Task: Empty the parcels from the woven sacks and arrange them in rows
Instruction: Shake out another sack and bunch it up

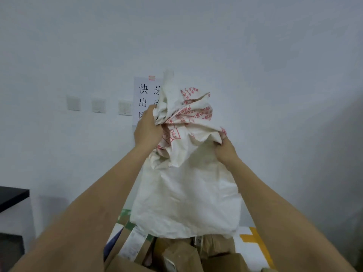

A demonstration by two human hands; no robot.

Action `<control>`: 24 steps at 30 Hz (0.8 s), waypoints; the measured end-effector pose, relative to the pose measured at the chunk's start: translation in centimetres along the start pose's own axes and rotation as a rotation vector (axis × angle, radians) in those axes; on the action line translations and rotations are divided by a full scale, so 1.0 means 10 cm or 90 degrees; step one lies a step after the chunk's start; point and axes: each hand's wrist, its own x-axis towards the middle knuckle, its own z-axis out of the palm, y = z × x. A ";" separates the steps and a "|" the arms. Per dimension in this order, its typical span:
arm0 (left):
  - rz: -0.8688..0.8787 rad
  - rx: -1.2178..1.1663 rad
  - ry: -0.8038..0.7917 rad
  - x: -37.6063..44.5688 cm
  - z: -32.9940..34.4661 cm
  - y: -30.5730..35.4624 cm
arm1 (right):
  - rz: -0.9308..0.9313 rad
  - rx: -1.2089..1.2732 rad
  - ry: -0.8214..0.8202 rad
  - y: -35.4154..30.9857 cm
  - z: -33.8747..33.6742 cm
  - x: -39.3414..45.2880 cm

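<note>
Parcels (176, 254) heap below; both hands (146, 130) (225, 147) clutch the upended sack (186, 193), so stragglers could tumble off the pile.

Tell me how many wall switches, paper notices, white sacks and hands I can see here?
Wall switches: 3
Paper notice: 1
White woven sack: 1
Hands gripping the sack: 2, left hand and right hand
Total: 7
The brown parcels below overlap too much to count.
</note>
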 end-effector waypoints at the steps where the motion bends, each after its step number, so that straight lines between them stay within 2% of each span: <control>1: 0.018 -0.017 0.031 0.01 -0.02 0.05 | -0.019 0.044 0.058 -0.09 -0.01 0.03; 3: 0.034 -0.043 0.064 0.04 -0.08 0.11 | -0.040 0.075 0.097 -0.19 -0.03 0.05; 6: 0.016 -0.005 0.002 0.09 -0.14 0.19 | -0.010 0.029 0.020 -0.27 -0.06 -0.02; 9: 0.046 -0.026 0.053 0.08 -0.20 0.18 | -0.047 0.089 0.065 -0.31 -0.08 -0.03; 13: -0.027 -0.023 -0.010 0.01 -0.27 0.13 | 0.009 -0.008 0.021 -0.19 -0.09 -0.06; 16: -0.067 -0.057 0.017 -0.09 -0.28 0.08 | 0.016 0.066 0.037 -0.10 -0.14 -0.12; 24: -0.080 -0.138 0.028 -0.08 -0.36 0.09 | -0.073 -0.209 0.012 0.03 -0.25 -0.04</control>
